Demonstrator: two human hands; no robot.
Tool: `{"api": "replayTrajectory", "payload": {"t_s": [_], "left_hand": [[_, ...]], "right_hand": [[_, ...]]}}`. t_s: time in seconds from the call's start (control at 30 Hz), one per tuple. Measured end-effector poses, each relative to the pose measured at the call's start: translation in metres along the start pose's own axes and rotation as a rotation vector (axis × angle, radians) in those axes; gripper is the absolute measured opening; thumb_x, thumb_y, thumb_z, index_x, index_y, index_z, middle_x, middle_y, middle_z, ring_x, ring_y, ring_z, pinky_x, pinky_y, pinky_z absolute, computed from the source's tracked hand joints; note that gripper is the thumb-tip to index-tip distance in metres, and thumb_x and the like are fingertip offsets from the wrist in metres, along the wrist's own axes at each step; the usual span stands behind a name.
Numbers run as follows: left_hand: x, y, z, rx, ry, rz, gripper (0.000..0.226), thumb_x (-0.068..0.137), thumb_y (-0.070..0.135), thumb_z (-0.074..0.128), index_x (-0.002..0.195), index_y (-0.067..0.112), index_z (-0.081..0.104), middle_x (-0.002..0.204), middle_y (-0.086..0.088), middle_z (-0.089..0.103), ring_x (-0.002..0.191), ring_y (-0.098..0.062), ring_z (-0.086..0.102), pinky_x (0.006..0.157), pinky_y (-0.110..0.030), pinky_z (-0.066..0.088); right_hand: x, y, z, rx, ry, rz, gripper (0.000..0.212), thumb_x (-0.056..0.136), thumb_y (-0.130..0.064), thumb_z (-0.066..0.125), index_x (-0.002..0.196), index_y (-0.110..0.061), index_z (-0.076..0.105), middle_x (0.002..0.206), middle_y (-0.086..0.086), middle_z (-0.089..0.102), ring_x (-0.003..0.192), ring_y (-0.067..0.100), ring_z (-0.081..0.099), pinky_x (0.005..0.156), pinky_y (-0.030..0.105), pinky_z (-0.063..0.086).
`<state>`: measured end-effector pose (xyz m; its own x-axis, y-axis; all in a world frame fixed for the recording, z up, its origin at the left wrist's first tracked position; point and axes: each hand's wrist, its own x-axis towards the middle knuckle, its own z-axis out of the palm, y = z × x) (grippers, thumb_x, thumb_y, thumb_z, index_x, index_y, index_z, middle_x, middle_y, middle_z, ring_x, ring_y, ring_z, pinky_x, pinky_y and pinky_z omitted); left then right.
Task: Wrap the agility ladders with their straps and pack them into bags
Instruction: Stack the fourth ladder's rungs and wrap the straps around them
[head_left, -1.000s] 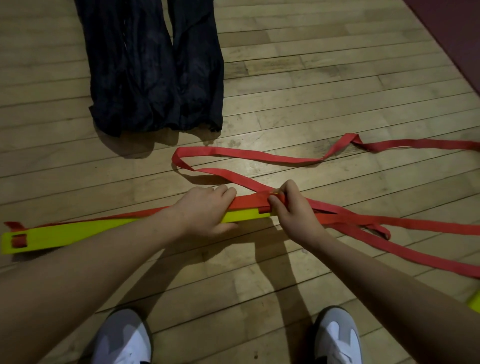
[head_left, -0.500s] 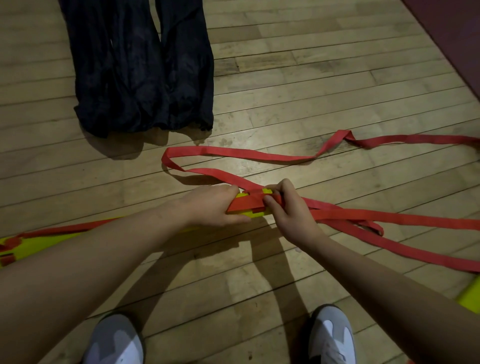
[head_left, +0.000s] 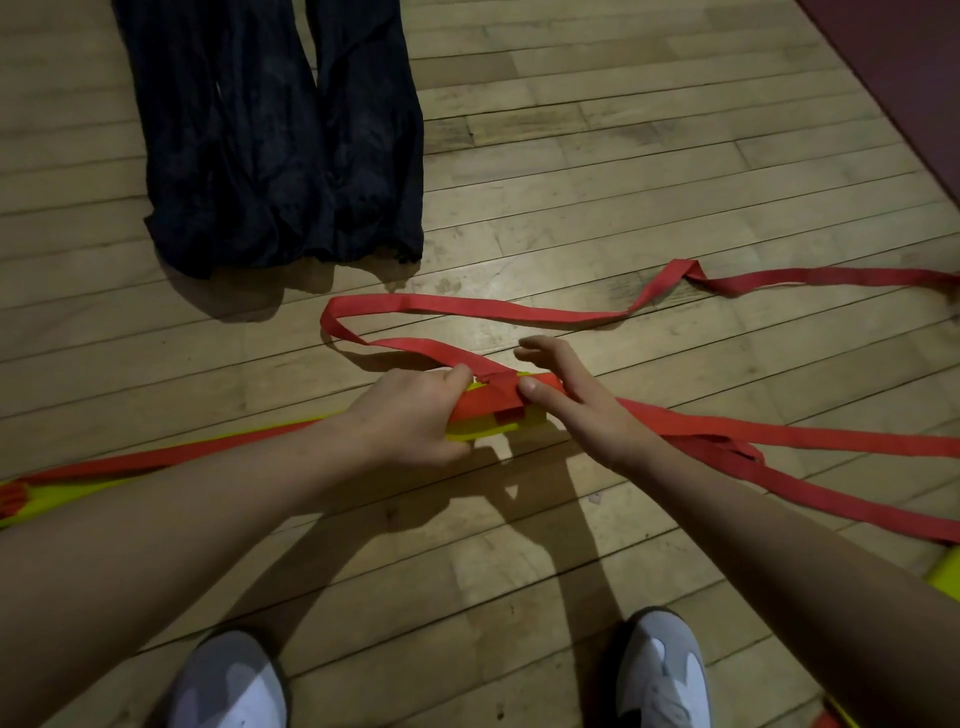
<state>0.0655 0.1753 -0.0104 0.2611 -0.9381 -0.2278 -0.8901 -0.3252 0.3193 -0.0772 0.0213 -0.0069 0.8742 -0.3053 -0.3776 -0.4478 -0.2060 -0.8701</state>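
Right hand (head_left: 587, 410) now off strap (head_left: 488, 400)

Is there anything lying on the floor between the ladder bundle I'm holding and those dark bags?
Only a loop of the red strap crosses the floor between the rung bundle, held in the left hand, and the dark bags. Otherwise the wooden floor between them looks bare.

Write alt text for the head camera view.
Left hand grips a yellow ladder rung bundle while the right hand, fingers spread, presses red strap onto it. Loose strap trails across the wooden floor; dark bags lie beyond.
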Motion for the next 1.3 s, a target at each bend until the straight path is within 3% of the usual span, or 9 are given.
{"api": "replayTrajectory", "payload": {"t_s": [0.13,0.3,0.37,0.47,0.53,0.67,0.87,1.1,1.3], "left_hand": [[-0.003,-0.005,-0.004,-0.001,0.018,-0.011,0.057,0.084,0.048,0.065,0.125,0.017,0.04,0.111,0.0,0.061,0.096,-0.016,0.061,0.077,-0.025,0.049],[-0.002,-0.012,-0.013,0.04,0.079,-0.055,0.058,0.084,0.048,0.065,0.126,0.017,0.04,0.105,-0.001,0.061,0.091,-0.017,0.059,0.069,-0.026,0.045],[-0.001,-0.011,-0.014,0.039,0.084,-0.078,0.059,0.084,0.048,0.065,0.127,0.017,0.039,0.106,-0.001,0.06,0.092,-0.017,0.059,0.067,-0.025,0.041],[0.002,-0.012,-0.011,0.052,0.079,-0.091,0.059,0.083,0.049,0.065,0.125,0.017,0.039,0.107,-0.002,0.061,0.094,-0.018,0.06,0.067,-0.026,0.043],[0.003,-0.013,-0.011,0.06,0.062,-0.097,0.061,0.083,0.053,0.065,0.125,0.018,0.038,0.108,-0.002,0.06,0.093,-0.018,0.06,0.068,-0.027,0.045],[0.004,-0.014,-0.017,0.014,-0.11,-0.059,0.079,0.074,0.072,0.055,0.127,0.017,0.034,0.099,0.004,0.053,0.085,-0.012,0.055,0.069,-0.025,0.048],[0.006,-0.021,-0.018,-0.083,-0.14,-0.008,0.05,0.094,0.058,0.039,0.124,0.019,0.034,0.091,0.005,0.05,0.074,-0.009,0.05,0.063,-0.027,0.041],[0.011,-0.025,-0.018,-0.255,-0.157,-0.156,0.049,0.081,0.061,0.061,0.109,0.027,0.039,0.096,0.003,0.057,0.084,-0.014,0.057,0.069,-0.033,0.05],[0.016,-0.023,-0.019,-0.288,-0.053,-0.195,0.04,0.083,0.061,0.059,0.096,0.025,0.049,0.084,0.007,0.055,0.074,-0.01,0.054,0.061,-0.031,0.048]], "right_hand": [[0.0,-0.001,0.007,0.116,-0.095,0.12,0.038,0.091,-0.057,0.049,0.11,-0.025,0.057,0.103,-0.001,0.061,0.095,0.01,0.06,0.087,0.025,0.048],[-0.006,-0.003,0.017,0.053,-0.035,0.063,0.019,0.099,-0.04,0.043,0.087,-0.032,0.054,0.066,-0.027,0.054,0.065,-0.008,0.049,0.064,0.009,0.038],[-0.006,-0.003,0.017,0.079,-0.004,0.053,0.022,0.098,-0.038,0.047,0.092,-0.02,0.058,0.068,-0.021,0.054,0.065,-0.006,0.049,0.065,0.011,0.039],[-0.004,-0.003,0.016,0.156,0.02,0.107,0.025,0.094,-0.032,0.058,0.105,-0.009,0.059,0.084,-0.001,0.066,0.078,0.013,0.063,0.082,0.033,0.048],[-0.002,-0.004,0.017,0.23,0.042,0.143,0.021,0.092,-0.021,0.061,0.106,-0.006,0.059,0.091,0.005,0.071,0.082,0.019,0.067,0.087,0.038,0.049],[0.001,-0.003,0.021,0.357,0.089,0.18,0.011,0.089,-0.01,0.062,0.099,-0.005,0.059,0.081,0.006,0.07,0.069,0.017,0.06,0.071,0.031,0.049],[-0.001,-0.001,0.02,0.374,0.115,0.156,0.006,0.091,-0.001,0.058,0.095,-0.005,0.06,0.073,0.005,0.064,0.055,0.008,0.046,0.052,0.02,0.037],[0.0,-0.006,0.017,0.372,0.092,0.113,0.018,0.091,0.006,0.049,0.099,-0.002,0.063,0.074,0.006,0.063,0.055,0.011,0.042,0.052,0.02,0.034],[0.004,-0.004,0.015,0.417,0.174,0.198,0.017,0.093,0.002,0.052,0.103,-0.004,0.064,0.081,0.01,0.068,0.067,0.019,0.061,0.064,0.025,0.051]]}}
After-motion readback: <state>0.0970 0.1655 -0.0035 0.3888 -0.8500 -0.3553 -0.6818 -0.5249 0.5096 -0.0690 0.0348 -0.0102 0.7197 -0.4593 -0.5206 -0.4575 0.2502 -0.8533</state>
